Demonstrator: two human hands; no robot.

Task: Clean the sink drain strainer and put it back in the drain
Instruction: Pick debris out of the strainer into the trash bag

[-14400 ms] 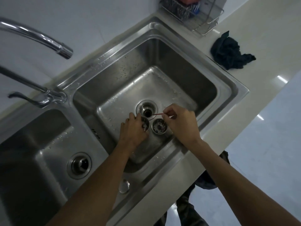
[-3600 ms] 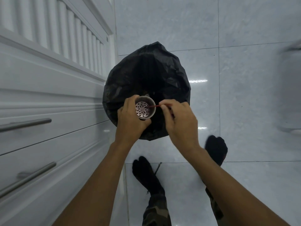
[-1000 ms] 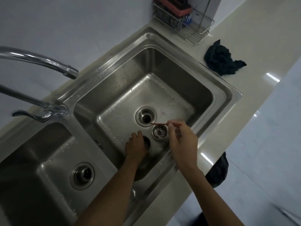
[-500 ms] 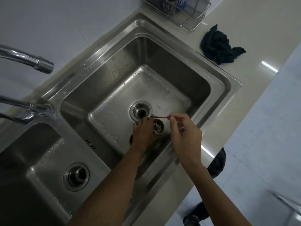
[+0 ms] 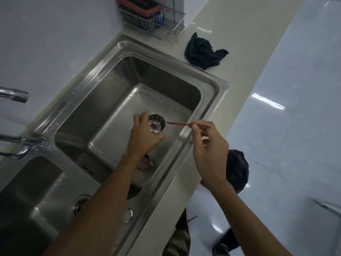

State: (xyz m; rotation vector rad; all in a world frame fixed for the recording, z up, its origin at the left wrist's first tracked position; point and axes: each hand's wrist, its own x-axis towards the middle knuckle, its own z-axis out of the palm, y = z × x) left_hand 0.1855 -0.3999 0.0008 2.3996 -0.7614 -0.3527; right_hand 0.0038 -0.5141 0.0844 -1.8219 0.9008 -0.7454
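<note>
My left hand (image 5: 143, 139) is shut on a small steel drain strainer (image 5: 156, 124), holding it tilted above the right basin of the sink (image 5: 212, 85). Dark bits of dirt lie inside the cup. My right hand (image 5: 208, 150) pinches a thin red stick (image 5: 180, 124), and the stick's dark tip sits just beside the strainer's right rim. A second strainer (image 5: 144, 163) lies on the basin floor, half hidden under my left wrist. My left hand covers the right basin's drain.
The left basin has its own drain (image 5: 79, 204). A faucet spout (image 5: 14, 95) reaches in from the left. On the counter lie a dark cloth (image 5: 204, 52) and a wire rack (image 5: 153, 21). A black bin bag (image 5: 237, 169) stands on the floor.
My left hand has lifted the dirty strainer off the basin floor. My right hand with the red stick has drawn back to the right.
</note>
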